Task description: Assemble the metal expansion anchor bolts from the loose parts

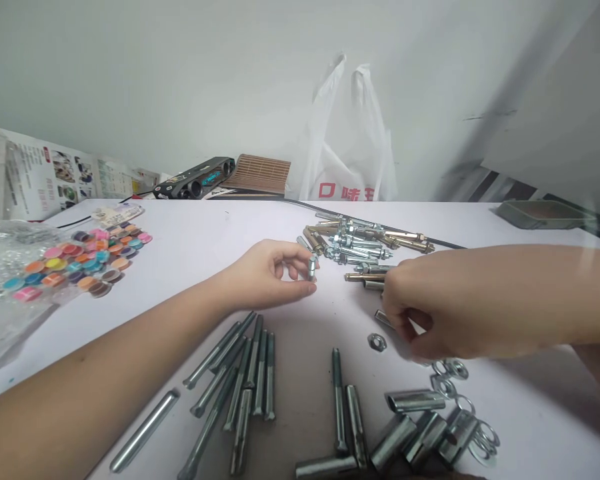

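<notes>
My left hand (pixel 275 277) is pinching a small metal cylinder (pixel 312 267) between thumb and fingertips. My right hand (pixel 415 307) is reaching down beside a short tube (pixel 384 319), near a loose nut (pixel 377 343). Long bolts (pixel 240 373) are lying between me and my left hand, and assembled anchors (pixel 360 243) are piling behind on the white surface (pixel 195 233).

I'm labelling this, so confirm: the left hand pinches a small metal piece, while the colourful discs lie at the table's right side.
Wrong side: the head view shows the colourful discs on the left of the table. The left hand pinches a small metal piece.
</notes>
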Tool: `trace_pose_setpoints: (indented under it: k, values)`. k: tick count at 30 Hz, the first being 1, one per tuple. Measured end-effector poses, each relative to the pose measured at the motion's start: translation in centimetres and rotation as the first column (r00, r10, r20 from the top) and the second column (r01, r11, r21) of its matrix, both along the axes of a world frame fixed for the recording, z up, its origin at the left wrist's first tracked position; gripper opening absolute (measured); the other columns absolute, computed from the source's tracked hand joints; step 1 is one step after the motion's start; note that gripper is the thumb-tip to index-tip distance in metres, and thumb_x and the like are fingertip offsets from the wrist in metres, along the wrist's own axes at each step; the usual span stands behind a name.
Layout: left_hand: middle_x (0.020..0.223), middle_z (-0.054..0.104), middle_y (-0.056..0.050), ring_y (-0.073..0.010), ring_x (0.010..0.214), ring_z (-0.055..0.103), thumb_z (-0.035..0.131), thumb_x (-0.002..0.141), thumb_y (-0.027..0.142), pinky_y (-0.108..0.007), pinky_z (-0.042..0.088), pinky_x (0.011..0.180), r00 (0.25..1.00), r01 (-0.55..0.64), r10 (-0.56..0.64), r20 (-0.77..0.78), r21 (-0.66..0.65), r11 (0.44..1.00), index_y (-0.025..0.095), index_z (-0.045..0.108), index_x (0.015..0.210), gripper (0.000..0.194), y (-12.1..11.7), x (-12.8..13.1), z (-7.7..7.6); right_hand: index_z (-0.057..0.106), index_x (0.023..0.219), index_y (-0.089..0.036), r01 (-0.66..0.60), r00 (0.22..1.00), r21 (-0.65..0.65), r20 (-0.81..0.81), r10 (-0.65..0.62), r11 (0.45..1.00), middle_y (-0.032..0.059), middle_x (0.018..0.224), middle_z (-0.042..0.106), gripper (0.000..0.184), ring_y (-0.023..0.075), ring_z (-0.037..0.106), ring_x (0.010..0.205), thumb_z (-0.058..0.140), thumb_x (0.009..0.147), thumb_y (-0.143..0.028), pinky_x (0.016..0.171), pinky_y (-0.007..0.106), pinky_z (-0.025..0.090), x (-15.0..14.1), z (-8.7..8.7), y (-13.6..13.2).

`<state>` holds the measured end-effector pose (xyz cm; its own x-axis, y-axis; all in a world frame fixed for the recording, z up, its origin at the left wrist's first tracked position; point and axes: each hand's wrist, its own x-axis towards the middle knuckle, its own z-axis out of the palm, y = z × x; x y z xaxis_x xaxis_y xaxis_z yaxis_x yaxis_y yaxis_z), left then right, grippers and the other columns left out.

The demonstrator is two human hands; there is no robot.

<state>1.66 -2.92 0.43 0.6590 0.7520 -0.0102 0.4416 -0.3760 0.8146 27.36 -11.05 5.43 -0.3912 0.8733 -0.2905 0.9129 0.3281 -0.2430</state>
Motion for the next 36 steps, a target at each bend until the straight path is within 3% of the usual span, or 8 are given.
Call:
trace_pose_setpoints:
  k: [3,7,13,20,25,29,36]
  values:
    - [0.07,0.058,0.003,-0.0019,0.053,0.033,0.073,0.074,0.036,-0.018,0.029,0.054,1.0,0.019,-0.019,0.01,0.01,1.0,0.016,0.07,0.096,0.029,0.1,-0.1,0.0,0.073,0.073,-0.029,-0.073,0.98,-0.232,0.162,0.113,0.97,-0.003,0.061,0.063,0.005,0.0115,0.049,0.039,0.071,0.069,-0.028,0.028,0.023,0.02,-0.1,1.4,0.2]
    - [0.067,0.054,0.003,-0.0013,0.052,0.03,0.073,0.074,0.035,-0.018,0.027,0.053,0.999,0.028,-0.027,-0.018,0.023,0.999,0.016,0.071,0.092,0.027,0.2,-0.1,0.3,0.074,0.07,-0.029,-0.032,0.965,-0.287,0.24,0.104,0.957,-0.0019,0.062,0.065,0.01,0.0147,0.054,0.045,0.075,0.063,-0.023,0.031,0.023,0.023,-0.4,1.5,0.1]
    - [0.063,0.051,0.004,-0.002,0.055,0.035,0.07,0.077,0.035,-0.018,0.029,0.055,0.998,0.036,-0.035,-0.049,0.018,0.999,0.015,0.072,0.089,0.023,0.2,0.0,0.4,0.072,0.063,-0.029,0.053,0.973,-0.249,0.23,0.005,0.967,-0.001,0.051,0.059,0.013,0.0176,0.051,0.038,0.071,0.061,-0.017,0.027,0.025,0.019,-0.2,0.1,-0.6]
    - [0.063,0.054,0.003,-0.0033,0.057,0.038,0.069,0.078,0.035,-0.018,0.032,0.057,0.999,0.05,-0.05,-0.02,0.007,0.999,0.012,0.072,0.085,0.024,0.3,0.2,0.2,0.07,0.062,-0.029,0.086,0.935,-0.049,0.348,-0.063,0.995,0.0032,0.053,0.059,0.01,0.0223,0.052,0.042,0.072,0.057,-0.02,0.029,0.029,0.022,-0.7,-0.3,-1.1]
    - [0.067,0.057,0.002,-0.0036,0.06,0.042,0.069,0.077,0.033,-0.017,0.034,0.06,0.998,0.057,-0.057,-0.016,-0.003,0.998,0.011,0.071,0.086,0.024,0.2,0.1,0.3,0.073,0.067,-0.029,0.136,0.906,-0.145,0.419,-0.064,0.98,0.0028,0.061,0.063,0.011,0.0201,0.056,0.048,0.068,0.061,-0.021,0.035,0.028,0.03,-1.8,1.1,-1.1]
    - [0.063,0.052,0.003,-0.0029,0.057,0.037,0.068,0.078,0.033,-0.017,0.032,0.057,0.998,0.054,-0.054,-0.029,0.009,0.998,0.011,0.072,0.086,0.024,0.1,0.1,0.4,0.071,0.068,-0.03,0.135,0.927,-0.233,0.372,-0.04,0.963,-0.0009,0.055,0.062,0.012,0.018,0.053,0.043,0.064,0.063,-0.022,0.033,0.026,0.026,-1.3,1.0,-1.1]
    - [0.063,0.052,0.003,-0.003,0.058,0.039,0.068,0.078,0.034,-0.017,0.031,0.056,0.998,0.062,-0.062,-0.02,0.005,0.998,0.011,0.072,0.086,0.024,0.2,0.1,0.2,0.072,0.071,-0.027,0.022,0.95,-0.381,0.296,0.099,0.924,-0.0025,0.067,0.067,0.013,0.0162,0.055,0.052,0.062,0.062,-0.023,0.038,0.025,0.028,-0.6,1.4,0.2]
